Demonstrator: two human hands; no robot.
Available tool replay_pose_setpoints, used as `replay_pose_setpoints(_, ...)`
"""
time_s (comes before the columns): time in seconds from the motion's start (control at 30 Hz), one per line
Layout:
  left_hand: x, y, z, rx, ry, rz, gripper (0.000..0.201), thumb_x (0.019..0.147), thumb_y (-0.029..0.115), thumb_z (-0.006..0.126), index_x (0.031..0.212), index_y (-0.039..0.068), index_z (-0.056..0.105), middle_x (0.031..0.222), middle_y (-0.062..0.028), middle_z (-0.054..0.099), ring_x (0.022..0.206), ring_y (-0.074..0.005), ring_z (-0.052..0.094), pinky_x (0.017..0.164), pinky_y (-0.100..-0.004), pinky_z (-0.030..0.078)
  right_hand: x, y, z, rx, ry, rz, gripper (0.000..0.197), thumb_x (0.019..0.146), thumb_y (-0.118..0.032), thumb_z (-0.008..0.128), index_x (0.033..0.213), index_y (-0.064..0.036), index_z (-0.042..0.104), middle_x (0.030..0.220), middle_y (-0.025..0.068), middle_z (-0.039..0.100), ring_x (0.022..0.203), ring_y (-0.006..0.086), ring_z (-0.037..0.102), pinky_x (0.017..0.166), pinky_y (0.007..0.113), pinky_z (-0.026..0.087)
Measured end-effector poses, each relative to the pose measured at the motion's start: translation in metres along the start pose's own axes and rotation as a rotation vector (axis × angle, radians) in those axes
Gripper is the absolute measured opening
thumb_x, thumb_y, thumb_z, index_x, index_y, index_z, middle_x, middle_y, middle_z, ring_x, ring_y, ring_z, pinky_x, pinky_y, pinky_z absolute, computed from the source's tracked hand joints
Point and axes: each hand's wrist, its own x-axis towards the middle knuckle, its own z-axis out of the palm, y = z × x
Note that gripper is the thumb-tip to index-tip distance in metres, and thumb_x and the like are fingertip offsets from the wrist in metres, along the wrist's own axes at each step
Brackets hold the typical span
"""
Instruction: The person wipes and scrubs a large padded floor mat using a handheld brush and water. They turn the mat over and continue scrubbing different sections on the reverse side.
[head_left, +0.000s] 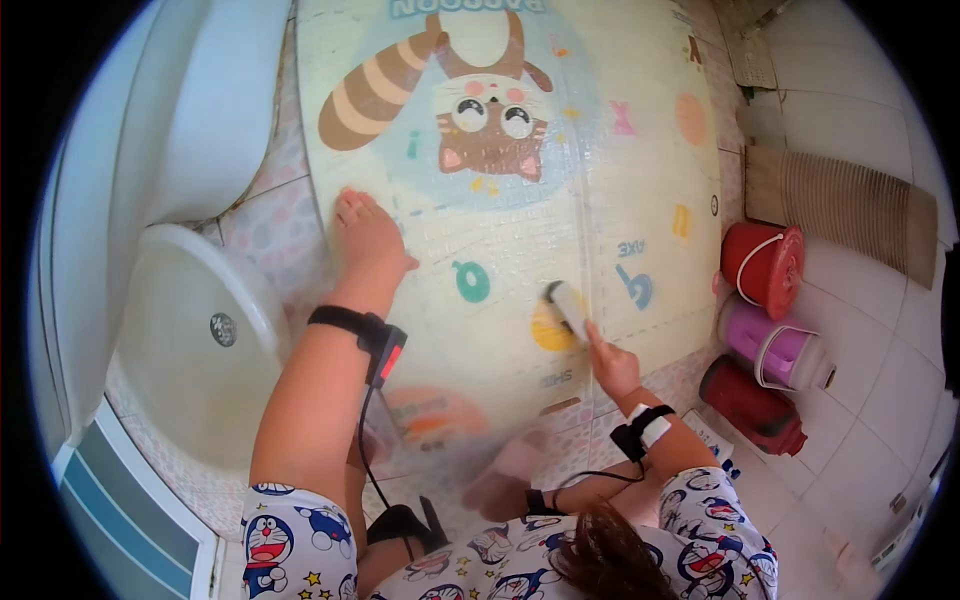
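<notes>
So the left hand was flat and open, palm pressed on the play mat near its left edge. The right hand was closed around a small scrub brush, held against the mat's middle. A white basin sat left, three plastic jugs on the right

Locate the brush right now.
Head view, right of centre: the brush is in the right hand, pressed on the play mat, left of the red bucket.
</notes>
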Motion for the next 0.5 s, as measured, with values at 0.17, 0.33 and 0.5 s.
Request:
replay_pose_setpoints(0.17,0.006,0.019,-0.014,0.333,-0.101,0.074,0.098,0.065,0.060,0.061,0.130,-0.005,0.029,0.136,-0.0225,0.029,0.127,-0.0375,0.023,0.104,-0.0455,0.014,0.078,0.024,-0.003,-0.106,0.122,0.237,0.047,0.084,-0.018,0.047,0.130,-0.0148,0.037,0.055,0.0149,0.056,0.047,0.0320,0.055,0.043,0.042,0.043)
replay_pose_setpoints(0.33,0.011,0.019,-0.020,0.308,-0.085,0.128,0.105,0.058,0.064,0.064,0.124,-0.012,0.034,0.130,-0.0261,0.036,0.124,-0.0344,0.031,0.104,-0.0408,0.019,0.210,0.013,-0.042,-0.146,0.188,0.279,0.046,0.088,-0.026,0.040,0.132,-0.0155,0.030,0.057,0.0162,0.056,0.051,0.0350,0.055,0.047,0.045,0.043)
replay_pose_setpoints(0.5,0.011,0.012,-0.009,0.330,-0.068,0.047,0.092,0.060,0.063,0.064,0.124,0.000,0.042,0.133,-0.0179,0.036,0.124,-0.0324,0.031,0.103,-0.0458,0.017,0.104,0.006,-0.004,0.049,-0.004,0.293,0.051,0.088,-0.026,0.040,0.135,-0.0153,0.023,0.064,0.0180,0.058,0.053,0.0369,0.054,0.049,0.045,0.043)
